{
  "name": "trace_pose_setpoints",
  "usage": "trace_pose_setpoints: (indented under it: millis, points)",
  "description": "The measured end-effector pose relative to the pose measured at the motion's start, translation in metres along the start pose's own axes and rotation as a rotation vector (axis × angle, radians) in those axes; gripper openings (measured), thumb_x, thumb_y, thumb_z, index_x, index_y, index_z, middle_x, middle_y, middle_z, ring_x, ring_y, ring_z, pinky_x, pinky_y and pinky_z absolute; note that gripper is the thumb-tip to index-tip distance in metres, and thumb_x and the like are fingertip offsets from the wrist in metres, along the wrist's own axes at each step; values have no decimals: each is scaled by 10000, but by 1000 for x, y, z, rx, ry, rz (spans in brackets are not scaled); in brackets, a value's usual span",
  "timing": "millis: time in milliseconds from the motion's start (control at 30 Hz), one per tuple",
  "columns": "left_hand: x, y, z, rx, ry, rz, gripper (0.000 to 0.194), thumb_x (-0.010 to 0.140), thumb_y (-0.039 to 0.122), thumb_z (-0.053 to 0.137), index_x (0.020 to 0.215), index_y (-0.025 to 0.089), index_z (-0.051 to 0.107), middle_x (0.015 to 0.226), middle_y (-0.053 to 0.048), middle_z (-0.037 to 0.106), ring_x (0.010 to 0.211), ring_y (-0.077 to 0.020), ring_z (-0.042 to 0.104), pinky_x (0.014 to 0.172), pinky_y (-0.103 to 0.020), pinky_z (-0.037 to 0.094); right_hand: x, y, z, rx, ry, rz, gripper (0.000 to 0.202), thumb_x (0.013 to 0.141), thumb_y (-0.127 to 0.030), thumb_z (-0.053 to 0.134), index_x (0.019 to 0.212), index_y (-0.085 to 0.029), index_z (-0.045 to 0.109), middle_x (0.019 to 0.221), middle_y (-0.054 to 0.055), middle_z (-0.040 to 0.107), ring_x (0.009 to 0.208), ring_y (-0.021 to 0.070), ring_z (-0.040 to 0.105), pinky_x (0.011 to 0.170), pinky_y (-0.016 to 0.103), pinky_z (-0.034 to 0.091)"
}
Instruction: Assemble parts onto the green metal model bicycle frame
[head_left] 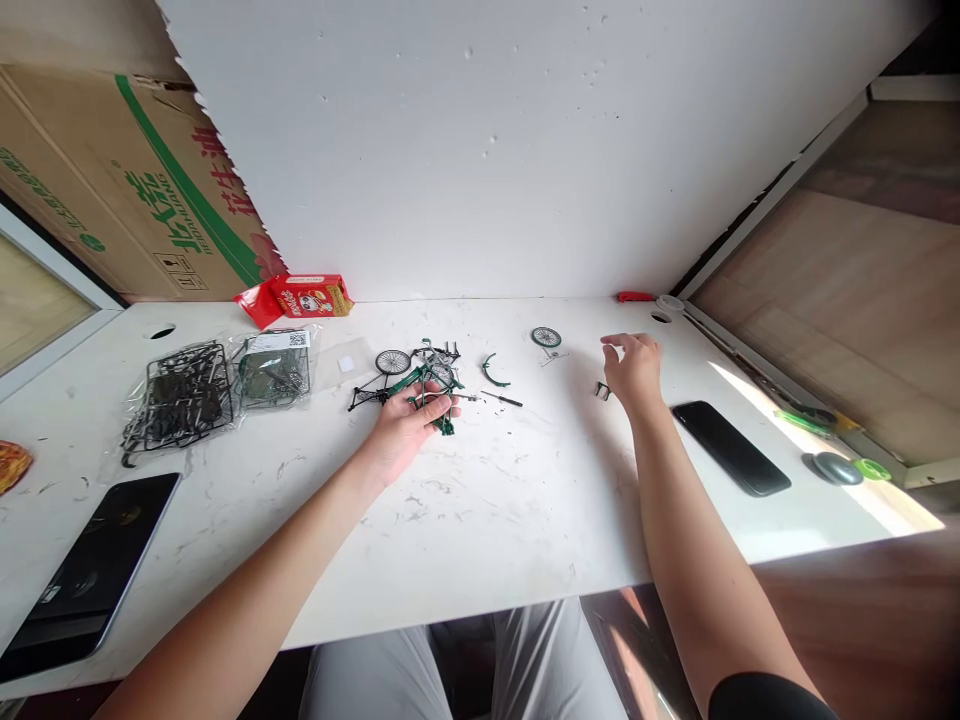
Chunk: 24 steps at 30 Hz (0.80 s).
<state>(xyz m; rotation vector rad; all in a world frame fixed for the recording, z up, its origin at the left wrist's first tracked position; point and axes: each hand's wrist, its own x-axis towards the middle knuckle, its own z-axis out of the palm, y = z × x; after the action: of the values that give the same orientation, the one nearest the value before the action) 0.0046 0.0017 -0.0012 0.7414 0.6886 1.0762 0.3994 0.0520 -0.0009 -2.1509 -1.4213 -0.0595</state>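
Note:
A green model bicycle frame [409,381] is gripped between the thumb and fingers of my left hand [409,420]. Behind it lie a black spoked wheel [392,362] and other dark parts that overlap it, so I cannot tell which are joined. To the right of this hand are a curved green mudguard-like strip [493,372] and a thin black rod [502,398]. My right hand [634,365] hovers over the table with fingers bent and apart, and nothing shows in it. Close beneath it sits a small dark bracket-like part [602,391]. A loose wheel [546,337] lies farther left.
Bagged black part frames [187,390] and a red box [311,296] are at the back left. A tablet [90,570] lies at the front left, a phone [731,447] on the right. A white panel [480,180] stands behind the table.

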Motion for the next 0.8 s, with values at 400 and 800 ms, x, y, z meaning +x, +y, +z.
trace_pose_setpoints:
  millis: [400, 800]
  points:
    - [1, 1, -1, -16, -9, -7, 371, 722, 231, 963, 920, 187, 653, 982, -79, 792, 949, -228, 758, 906, -364, 500, -16, -26, -9, 143, -262, -311, 322, 934, -488, 696, 1019, -207, 828, 985, 127, 769, 847, 269, 648, 764, 419, 515]
    - [5, 0, -3, -48, -4, -6, 359, 743, 247, 964, 932, 184, 666, 971, -56, 769, 959, -226, 762, 934, -377, 528, -59, -86, 43, 226, -342, -607, 223, 1013, -335, 631, 1012, -201, 809, 1001, 129, 725, 981, 295, 577, 888, 431, 497]
